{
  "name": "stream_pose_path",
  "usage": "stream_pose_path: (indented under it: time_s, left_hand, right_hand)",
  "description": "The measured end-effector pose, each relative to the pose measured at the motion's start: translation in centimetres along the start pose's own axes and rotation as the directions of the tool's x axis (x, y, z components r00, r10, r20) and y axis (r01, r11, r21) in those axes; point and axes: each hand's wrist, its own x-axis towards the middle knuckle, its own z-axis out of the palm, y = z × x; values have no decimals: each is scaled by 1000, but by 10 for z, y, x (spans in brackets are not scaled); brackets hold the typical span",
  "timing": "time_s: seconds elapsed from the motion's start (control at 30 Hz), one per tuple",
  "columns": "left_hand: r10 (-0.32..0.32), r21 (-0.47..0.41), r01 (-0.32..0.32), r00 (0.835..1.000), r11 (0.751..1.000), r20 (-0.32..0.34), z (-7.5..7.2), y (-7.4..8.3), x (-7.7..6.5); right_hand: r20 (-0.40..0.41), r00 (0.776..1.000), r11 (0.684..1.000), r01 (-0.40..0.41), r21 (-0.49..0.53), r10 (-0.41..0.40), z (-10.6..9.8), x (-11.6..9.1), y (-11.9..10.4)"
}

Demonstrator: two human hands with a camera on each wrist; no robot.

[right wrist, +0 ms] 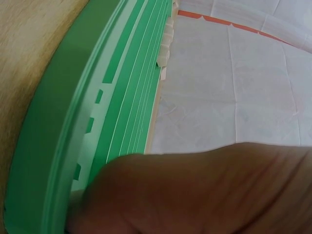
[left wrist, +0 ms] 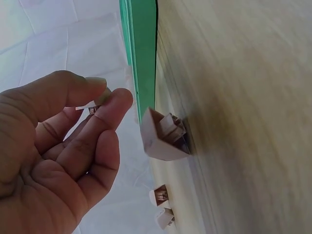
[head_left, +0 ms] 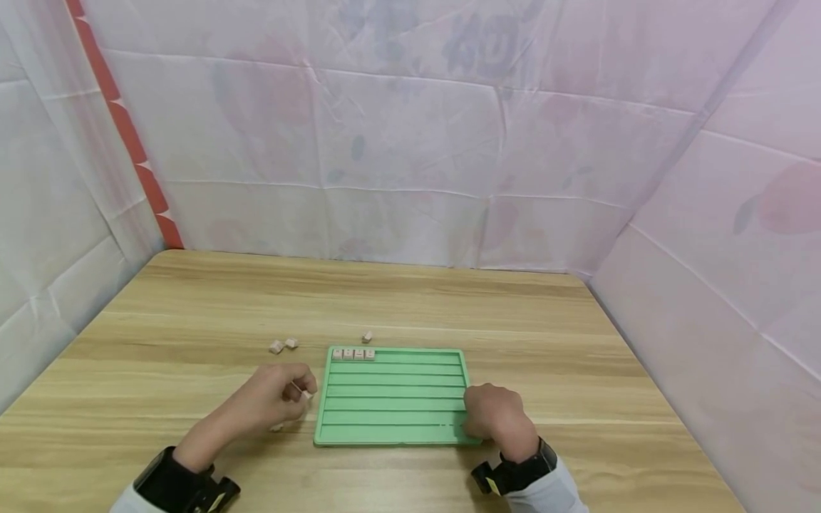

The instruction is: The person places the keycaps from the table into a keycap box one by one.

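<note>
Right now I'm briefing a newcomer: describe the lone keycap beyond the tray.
On the wooden table lies a green tray. Just past its far edge, left of centre, sits one small pale keycap, alone, unlike the four keycaps lined up inside.

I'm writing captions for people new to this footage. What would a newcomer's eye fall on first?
Probably the bright green tray on the wooden table, with four small keycaps in a row at its far left corner. Next, perhaps, the left hand, pinching a small pale cap just left of the tray, with the right hand at the tray's right edge. The red strip also stands out against the pale sheeting, upper left.
</note>
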Motion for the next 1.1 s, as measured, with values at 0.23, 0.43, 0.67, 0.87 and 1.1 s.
stream_pose_path:
  time_s: [0.23, 0.43, 0.67, 0.87, 1.1]
  left_hand:
    - [58, -23, -58, 998, 998, 24, -1, -2, 0]
    - [70, 20, -71, 997, 997, 24, -2, -4, 0]
    - [3, -71, -6, 999, 997, -50, -1, 2, 0]
    - [-18, -72, 11, 996, 997, -93, 1, 4, 1]
    - [16, -121, -25, 997, 992, -70, 3, 4, 1]
  right_hand:
    - [-2, 1000, 1000, 4, -3, -4, -1, 0, -1]
    - [4, 1000, 1000, -1, 3, 1, -1, 0, -1]
    - [10, 1000, 1000, -3, 5, 3, -1, 0, 0]
    - [12, 1000, 1000, -3, 2, 3, -1, 0, 0]
    - [17, 1000, 1000, -5, -1, 5, 0, 0, 0]
